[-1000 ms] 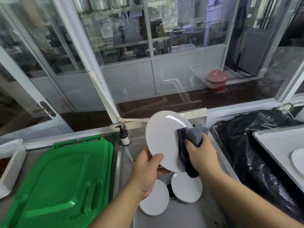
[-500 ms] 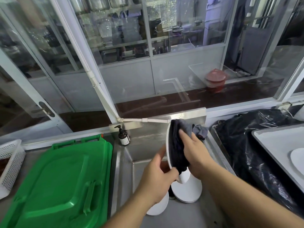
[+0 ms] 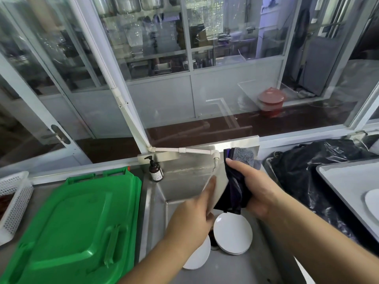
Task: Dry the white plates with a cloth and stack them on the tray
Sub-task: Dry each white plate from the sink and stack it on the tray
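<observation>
While the white plate sits tilted almost edge-on above the sink, the left hand grips its near-left rim, index finger stretched along it, and the right hand clutches the dark cloth against its right face.

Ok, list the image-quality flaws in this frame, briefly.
Head view: wide-angle lens bends the window frame lines; reflections veil the glass; the held plate, seen nearly edge-on, is smeared by motion blur between the hands, left hand, right hand; light is soft and even, without hard shadows.
</observation>
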### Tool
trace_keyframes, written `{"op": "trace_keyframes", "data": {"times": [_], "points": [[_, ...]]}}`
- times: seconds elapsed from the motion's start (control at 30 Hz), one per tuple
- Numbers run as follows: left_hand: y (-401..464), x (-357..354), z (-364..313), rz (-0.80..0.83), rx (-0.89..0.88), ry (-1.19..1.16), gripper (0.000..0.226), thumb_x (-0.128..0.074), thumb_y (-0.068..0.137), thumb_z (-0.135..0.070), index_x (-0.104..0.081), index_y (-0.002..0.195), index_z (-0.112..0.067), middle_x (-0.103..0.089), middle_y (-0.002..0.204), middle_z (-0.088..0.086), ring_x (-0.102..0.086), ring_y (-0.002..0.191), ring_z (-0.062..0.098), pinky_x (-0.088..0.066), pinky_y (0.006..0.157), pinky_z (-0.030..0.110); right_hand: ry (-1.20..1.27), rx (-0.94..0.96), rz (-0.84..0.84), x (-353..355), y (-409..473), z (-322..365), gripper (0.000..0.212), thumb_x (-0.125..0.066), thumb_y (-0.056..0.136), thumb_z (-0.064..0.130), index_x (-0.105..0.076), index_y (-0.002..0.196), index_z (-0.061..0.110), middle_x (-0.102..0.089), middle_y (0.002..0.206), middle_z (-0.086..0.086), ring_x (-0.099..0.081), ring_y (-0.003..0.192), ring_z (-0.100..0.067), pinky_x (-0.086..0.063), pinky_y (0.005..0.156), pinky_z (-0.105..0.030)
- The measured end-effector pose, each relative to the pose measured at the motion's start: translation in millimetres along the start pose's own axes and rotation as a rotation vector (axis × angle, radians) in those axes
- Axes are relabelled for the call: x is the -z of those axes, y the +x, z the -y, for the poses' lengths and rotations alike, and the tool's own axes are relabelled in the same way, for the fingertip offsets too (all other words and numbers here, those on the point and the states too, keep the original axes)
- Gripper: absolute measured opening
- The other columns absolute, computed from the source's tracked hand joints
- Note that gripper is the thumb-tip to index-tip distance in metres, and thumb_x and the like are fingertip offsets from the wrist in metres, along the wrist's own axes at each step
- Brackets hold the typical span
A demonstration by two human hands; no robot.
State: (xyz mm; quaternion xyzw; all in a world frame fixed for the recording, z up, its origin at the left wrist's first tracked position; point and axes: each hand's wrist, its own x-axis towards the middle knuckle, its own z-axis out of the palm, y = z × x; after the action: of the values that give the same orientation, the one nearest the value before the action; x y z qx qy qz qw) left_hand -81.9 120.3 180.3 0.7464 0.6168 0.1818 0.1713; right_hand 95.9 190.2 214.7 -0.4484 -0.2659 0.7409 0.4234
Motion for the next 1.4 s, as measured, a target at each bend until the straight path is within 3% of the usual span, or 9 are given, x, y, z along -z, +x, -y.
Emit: {"op": "trace_keyframes", "data": {"times": [0.23, 0.47, 0.57, 0.67, 0.8, 0.9, 1.07, 1.23, 1.4], "points": [[1.4, -17.2, 14.9, 0.029, -0.14, 0.447, 0.095, -0.053, 0.099, -0.014, 0.013, 0.16, -0.045, -0.049, 0.155, 0.003, -0.057, 0.131, 0.028, -0.054, 0.086, 0.039, 0.005, -0.099, -0.174, 18.0, 1.7, -16.9, 0.02, -0.075, 0.091, 0.008, -0.076, 0.107, -0.004, -0.079, 0.1, -0.026, -0.079, 0.078, -0.04, -0.066, 0.065, -0.052], [-1.8, 5.8, 36.8, -0.098, 0.011, -0.069, 0.072, -0.04, 0.094, -0.074, -0.024, 0.16, -0.05, -0.032, 0.165, -0.024, -0.029, 0.151, 0.001, -0.034, 0.123, 0.037, 0.055, -0.076, -0.113, 39.6, 3.7, -24.6, 0.047, -0.079, 0.079, 0.015, -0.072, 0.123, -0.001, -0.077, 0.107, -0.025, -0.076, 0.088, -0.04, -0.064, 0.082, -0.06], [12.8, 15.5, 52.7, -0.19, 0.466, -0.715, 0.065, -0.058, 0.098, -0.063, -0.046, 0.155, -0.035, -0.051, 0.157, -0.009, -0.05, 0.139, 0.014, -0.044, 0.109, 0.038, 0.053, -0.092, -0.079, 43.2, 0.2, -20.3, 0.061, -0.08, 0.074, 0.019, -0.068, 0.13, -0.001, -0.073, 0.109, -0.026, -0.072, 0.094, -0.041, -0.053, 0.098, -0.071], [18.4, 16.7, 63.0, 0.016, 0.683, -1.381, 0.047, -0.057, 0.1, -0.051, -0.07, 0.136, -0.023, -0.073, 0.132, 0.01, -0.071, 0.115, 0.027, -0.058, 0.086, 0.039, 0.059, -0.122, -0.008, 42.3, 0.1, -20.1, 0.052, -0.079, 0.076, 0.025, -0.073, 0.121, 0.001, -0.073, 0.103, -0.026, -0.074, 0.084, -0.042, -0.058, 0.084, -0.071], [12.7, 11.4, 72.9, -0.136, 0.689, -1.497, 0.045, -0.072, 0.087, -0.025, -0.068, 0.128, -0.008, -0.073, 0.125, 0.025, -0.075, 0.096, 0.033, -0.061, 0.079, 0.044, 0.104, -0.103, 0.004, 40.9, 4.0, -19.4, 0.035, -0.065, 0.078, 0.031, -0.083, 0.098, 0.009, -0.074, 0.097, -0.019, -0.074, 0.079, -0.036, -0.06, 0.089, -0.06], [11.3, 14.2, 75.4, -0.137, 0.651, -1.511, 0.033, -0.07, 0.089, -0.02, -0.07, 0.119, -0.008, -0.071, 0.125, 0.027, -0.074, 0.095, 0.032, -0.063, 0.077, 0.045, 0.079, -0.094, -0.019, 44.6, 7.2, -19.6, 0.039, -0.064, 0.074, 0.023, -0.079, 0.105, 0.005, -0.073, 0.104, -0.02, -0.072, 0.082, -0.035, -0.051, 0.104, -0.057], [5.9, 28.2, 75.2, -0.051, 0.565, -1.503, 0.037, -0.073, 0.086, -0.019, -0.075, 0.123, -0.013, -0.073, 0.124, 0.025, -0.075, 0.104, 0.036, -0.065, 0.083, 0.049, -0.115, -0.177, 0.067, 54.4, 4.8, -15.2, 0.045, -0.078, 0.08, 0.017, -0.075, 0.12, -0.001, -0.075, 0.115, -0.026, -0.076, 0.089, -0.037, -0.064, 0.083, -0.05], [2.1, 29.3, 68.4, 0.048, 0.54, -1.55, 0.033, -0.083, 0.082, -0.019, -0.081, 0.114, -0.011, -0.073, 0.126, 0.026, -0.073, 0.111, 0.038, -0.062, 0.094, 0.052, -0.091, -0.219, 0.135, 57.3, 8.6, -11.2, 0.031, -0.077, 0.082, 0.017, -0.081, 0.108, 0.0, -0.078, 0.111, -0.025, -0.08, 0.086, -0.035, -0.065, 0.069, -0.044], [5.2, 21.1, 46.9, -0.043, 0.516, -1.56, 0.024, -0.076, 0.081, -0.018, -0.083, 0.104, -0.014, -0.077, 0.116, 0.022, -0.078, 0.095, 0.03, -0.066, 0.069, 0.041, 0.003, -0.235, 0.041, 52.1, 15.8, -28.1, 0.037, -0.08, 0.082, 0.032, -0.083, 0.103, 0.002, -0.079, 0.108, -0.02, -0.08, 0.084, -0.033, -0.065, 0.073, -0.049]]}}
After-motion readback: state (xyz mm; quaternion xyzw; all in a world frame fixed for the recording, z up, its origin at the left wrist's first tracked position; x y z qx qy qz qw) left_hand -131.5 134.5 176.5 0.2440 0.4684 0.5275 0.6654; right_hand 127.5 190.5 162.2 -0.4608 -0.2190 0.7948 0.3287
